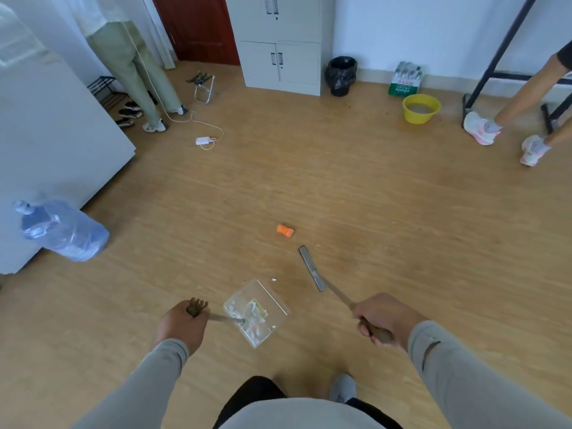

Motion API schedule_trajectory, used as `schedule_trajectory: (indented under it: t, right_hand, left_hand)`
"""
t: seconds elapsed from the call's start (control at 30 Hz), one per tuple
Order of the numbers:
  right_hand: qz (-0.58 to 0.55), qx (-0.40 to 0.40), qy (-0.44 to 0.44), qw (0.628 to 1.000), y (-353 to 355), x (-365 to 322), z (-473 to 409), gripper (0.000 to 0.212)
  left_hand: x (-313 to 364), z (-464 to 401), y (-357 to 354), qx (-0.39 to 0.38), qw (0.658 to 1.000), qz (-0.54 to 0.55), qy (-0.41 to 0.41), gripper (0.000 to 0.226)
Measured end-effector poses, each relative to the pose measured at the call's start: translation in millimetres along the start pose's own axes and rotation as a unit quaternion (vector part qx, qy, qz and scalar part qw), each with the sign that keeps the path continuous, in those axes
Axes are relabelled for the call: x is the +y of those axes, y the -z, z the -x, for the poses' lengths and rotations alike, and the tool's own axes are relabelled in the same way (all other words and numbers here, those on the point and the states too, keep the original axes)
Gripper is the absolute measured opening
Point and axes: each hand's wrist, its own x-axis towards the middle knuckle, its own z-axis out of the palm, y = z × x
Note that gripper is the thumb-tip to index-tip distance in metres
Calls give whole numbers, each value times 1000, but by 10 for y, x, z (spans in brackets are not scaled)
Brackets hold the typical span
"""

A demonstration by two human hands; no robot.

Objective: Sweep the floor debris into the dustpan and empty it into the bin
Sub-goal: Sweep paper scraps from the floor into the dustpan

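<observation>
Landmark: clear plastic box-shaped dustpan (pixel 256 311), on the tan wood-look floor (pixel 371 196) low centre, scraps of white paper debris (pixel 250 317) inside.

White two-door metal cabinet (pixel 280 44) far behind the dustpan at the wall. Blue translucent water jug (pixel 63 229) lying tilted, well left of the dustpan. Black-bagged round bin (pixel 340 75) far behind the dustpan, just right of the cabinet. Yellow plastic basin (pixel 421 108) far behind and right of it.

Left hand (pixel 182 325) just left of the dustpan, fingers curled round its thin metal handle (pixel 223 318). Right hand (pixel 383 320) right of the dustpan, gripping the brown handle of a flat grey narrow-headed broom (pixel 312 268), head on the floor just behind-right of the dustpan.

Small orange piece of debris (pixel 285 230) behind the dustpan, apart from the broom head. Tiny white scrap (pixel 273 278) just behind the dustpan's rim.
</observation>
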Motion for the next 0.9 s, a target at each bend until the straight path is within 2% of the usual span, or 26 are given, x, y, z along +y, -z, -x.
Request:
schedule_trajectory:
  t: [0.3, 0.47, 0.67, 0.8, 0.9]
  right_hand:
    - [74, -2, 0, 997, -274, -760, -310, 19]
    - [97, 10, -19, 995, -591, -1229, -381, 12]
    - [104, 31, -38, 993, -959, -1614, -539, 19]
    - [135, 34, -37, 990, -1093, -1820, -622, 16]
    - [169, 31, -33, 985, -1132, -2001, -764, 24]
  left_hand:
    - [54, -612, 257, 0, 1000, -21, 6, 14]
    - [-33, -1094, 389, -18, 1000, 14, 14, 11]
    - [-175, -1629, 400, -55, 998, -12, 12, 14]
    - [-236, -1902, 283, -77, 997, -25, 16, 16]
    - [-259, -2060, 153, -96, 994, -43, 20, 15]
